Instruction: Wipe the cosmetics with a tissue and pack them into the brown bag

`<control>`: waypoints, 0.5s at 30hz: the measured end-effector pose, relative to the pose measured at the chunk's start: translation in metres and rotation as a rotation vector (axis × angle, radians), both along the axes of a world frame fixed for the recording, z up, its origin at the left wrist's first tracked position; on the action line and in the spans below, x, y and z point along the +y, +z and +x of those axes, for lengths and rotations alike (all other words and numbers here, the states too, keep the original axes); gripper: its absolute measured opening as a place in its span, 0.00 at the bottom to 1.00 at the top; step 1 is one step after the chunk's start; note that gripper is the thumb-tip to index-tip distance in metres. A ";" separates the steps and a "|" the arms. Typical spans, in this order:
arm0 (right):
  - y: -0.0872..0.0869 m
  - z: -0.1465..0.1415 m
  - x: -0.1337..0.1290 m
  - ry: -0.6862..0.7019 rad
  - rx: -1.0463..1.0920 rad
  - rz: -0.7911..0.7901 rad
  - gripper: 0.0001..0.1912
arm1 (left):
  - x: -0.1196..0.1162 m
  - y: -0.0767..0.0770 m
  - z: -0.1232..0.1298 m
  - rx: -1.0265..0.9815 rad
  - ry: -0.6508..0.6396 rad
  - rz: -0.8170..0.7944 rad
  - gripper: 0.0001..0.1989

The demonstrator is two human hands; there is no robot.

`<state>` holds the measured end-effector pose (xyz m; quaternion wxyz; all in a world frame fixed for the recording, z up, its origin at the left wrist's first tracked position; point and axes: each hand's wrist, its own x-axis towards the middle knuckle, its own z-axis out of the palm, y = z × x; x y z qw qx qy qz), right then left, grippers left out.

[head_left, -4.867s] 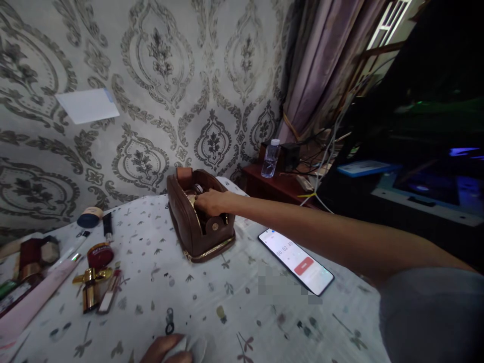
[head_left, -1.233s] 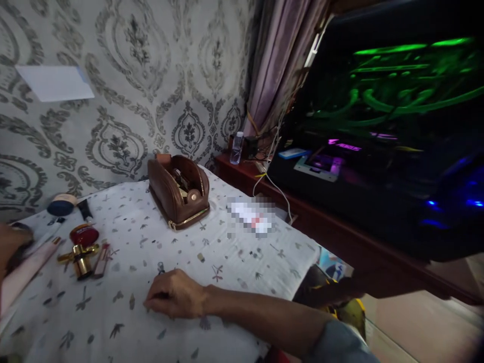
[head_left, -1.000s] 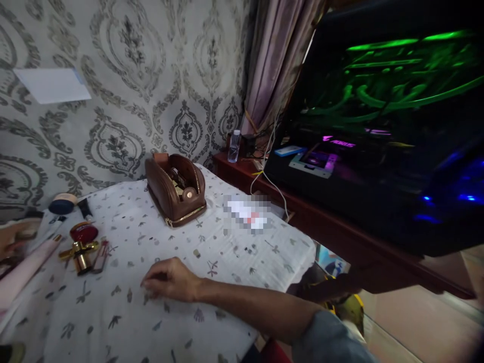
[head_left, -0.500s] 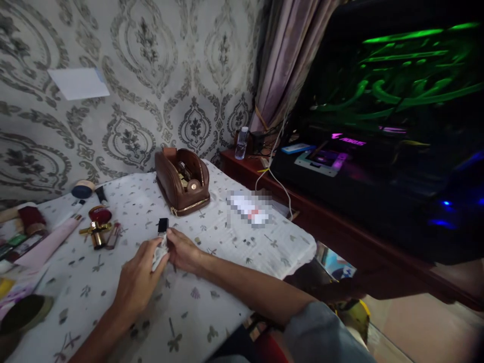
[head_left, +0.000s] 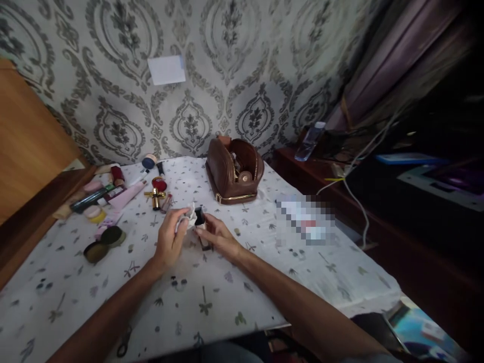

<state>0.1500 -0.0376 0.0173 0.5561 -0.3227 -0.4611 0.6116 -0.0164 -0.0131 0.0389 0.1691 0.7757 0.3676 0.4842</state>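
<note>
My left hand (head_left: 170, 239) pinches a crumpled white tissue (head_left: 188, 218) above the patterned white cloth. My right hand (head_left: 221, 239) grips a small black rectangular cosmetic item (head_left: 199, 218), its exact kind unclear, with a paler section partly behind my fingers. The tissue is right beside the item's upper end; I cannot tell whether they touch. Behind my hands stands a brown leather cosmetic bag (head_left: 223, 174), unzipped, with several small things inside. Left of the tissue are a gold-coloured piece (head_left: 156, 199), a red round case (head_left: 159, 184) and a small pink tube (head_left: 166, 203).
Several tubes and bottles, including a pink tube (head_left: 128, 195) and a green bottle (head_left: 91, 199), lie at the left. Nearer is a dark round open compact (head_left: 112, 236). A blurred-out item (head_left: 308, 219) lies at right. A water bottle (head_left: 310, 142) and white cable (head_left: 365, 214) are beyond.
The view has swung left, bringing more of the table's left side into sight. The black item has tilted, and the tissue is now at its upper end, no longer wrapped round its lower part.
</note>
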 end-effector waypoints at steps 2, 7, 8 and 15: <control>0.001 0.000 0.000 0.017 -0.042 0.023 0.22 | 0.000 0.000 0.000 0.033 -0.018 0.082 0.13; 0.006 0.004 -0.002 0.053 -0.095 0.030 0.26 | 0.003 -0.001 -0.003 0.127 -0.048 0.185 0.14; 0.006 0.005 -0.003 0.067 -0.107 0.040 0.28 | 0.003 0.000 -0.004 0.139 -0.049 0.198 0.14; 0.011 0.009 -0.005 0.141 -0.161 0.137 0.34 | 0.006 0.006 -0.010 0.183 -0.068 0.202 0.14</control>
